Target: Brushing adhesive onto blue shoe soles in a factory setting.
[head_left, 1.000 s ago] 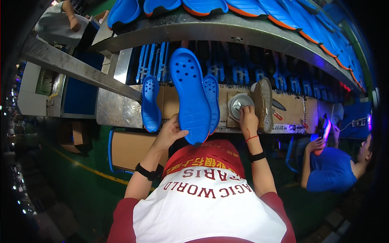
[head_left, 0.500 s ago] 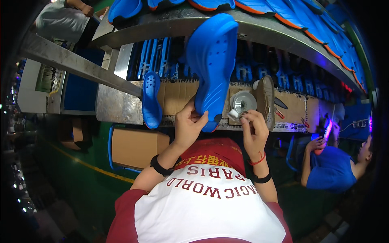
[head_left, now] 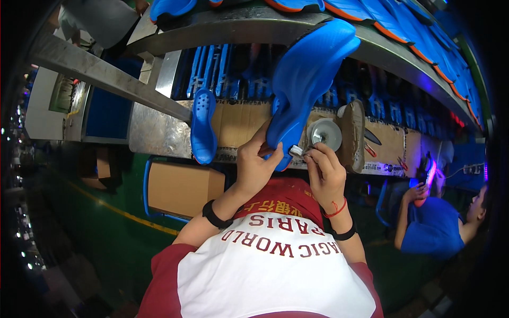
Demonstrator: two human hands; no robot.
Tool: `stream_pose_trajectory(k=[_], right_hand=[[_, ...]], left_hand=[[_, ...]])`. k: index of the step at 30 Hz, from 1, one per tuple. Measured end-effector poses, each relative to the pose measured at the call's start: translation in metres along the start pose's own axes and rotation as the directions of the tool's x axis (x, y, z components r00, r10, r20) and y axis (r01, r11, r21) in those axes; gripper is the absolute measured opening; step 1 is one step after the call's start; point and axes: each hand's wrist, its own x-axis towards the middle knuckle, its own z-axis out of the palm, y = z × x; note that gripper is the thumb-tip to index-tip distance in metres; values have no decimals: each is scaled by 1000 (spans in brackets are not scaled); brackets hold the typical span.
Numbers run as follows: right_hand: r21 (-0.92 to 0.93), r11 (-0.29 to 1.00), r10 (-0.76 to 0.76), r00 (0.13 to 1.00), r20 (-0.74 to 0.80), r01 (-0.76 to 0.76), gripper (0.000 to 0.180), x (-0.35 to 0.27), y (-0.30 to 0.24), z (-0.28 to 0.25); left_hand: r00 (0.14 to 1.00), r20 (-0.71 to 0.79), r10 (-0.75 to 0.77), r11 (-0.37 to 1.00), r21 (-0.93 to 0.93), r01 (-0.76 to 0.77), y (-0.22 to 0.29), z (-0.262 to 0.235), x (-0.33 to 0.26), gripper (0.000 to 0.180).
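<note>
My left hand grips a large blue shoe sole by its near end, fingers closed. The sole is tilted on its side, its far end leaning up and right over the metal rail. My right hand pinches a small brush with a white head. That head is at the edge of the sole's near end; whether they touch I cannot tell. Just beyond the right hand stands a white bowl on the cardboard-covered bench. Left of my left hand lies a smaller blue piece with holes, shaped like a sole.
A tan, worn sole-shaped piece stands beside the bowl, with a dark blade to its right. Blue soles with orange edges line the upper rack. A metal bar slants in from the left. A co-worker in blue sits at right.
The sole has turned onto its side, its far end swinging right. My right hand has brought the brush left, from beside the bowl to the sole's near end.
</note>
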Motion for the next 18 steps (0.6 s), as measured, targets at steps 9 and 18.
stream_pose_trajectory(k=[9,18], right_hand=[[83,994,74,997,-8,-73,11,3,0,1],[-102,995,-26,999,-44,21,14,1,5,1]], left_hand=[[999,4,35,999,29,-36,1,-2,2,53],[1000,14,-20,1000,9,20,0,-2,1,52]])
